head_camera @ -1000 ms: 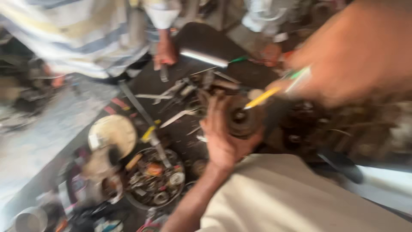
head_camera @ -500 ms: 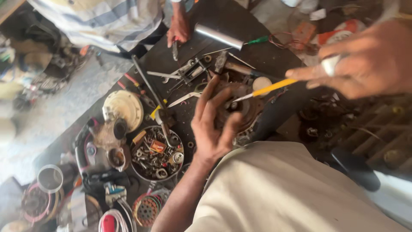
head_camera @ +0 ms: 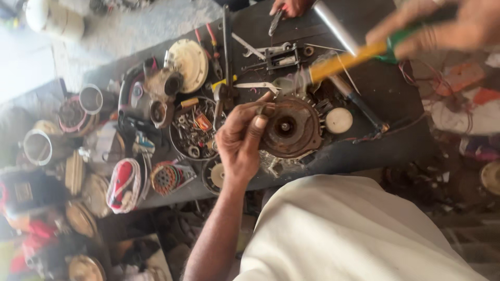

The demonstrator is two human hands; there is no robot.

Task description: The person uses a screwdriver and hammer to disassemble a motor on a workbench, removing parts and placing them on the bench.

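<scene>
A: Where is the rusty round motor housing [head_camera: 289, 128] found?

B: It is seen lying flat on the dark workbench [head_camera: 385, 93], just beside the white disc [head_camera: 339, 120] and the round tray of small parts [head_camera: 195, 130].

A: How is the left hand [head_camera: 240, 140] placed?

B: It is laid against the housing's left rim, fingers curled, with a small piece pinched between thumb and fingertips.

A: And the right hand [head_camera: 442, 28]?

B: It is raised above the bench and closed around the green grip of a yellow-handled screwdriver [head_camera: 346, 59], whose tip is pointed down toward the housing's upper edge. The hand is blurred.

A: Is anyone else seen?

B: Another person's hand [head_camera: 291, 6] is seen at the far edge of the bench, with a tool held in it.
</scene>
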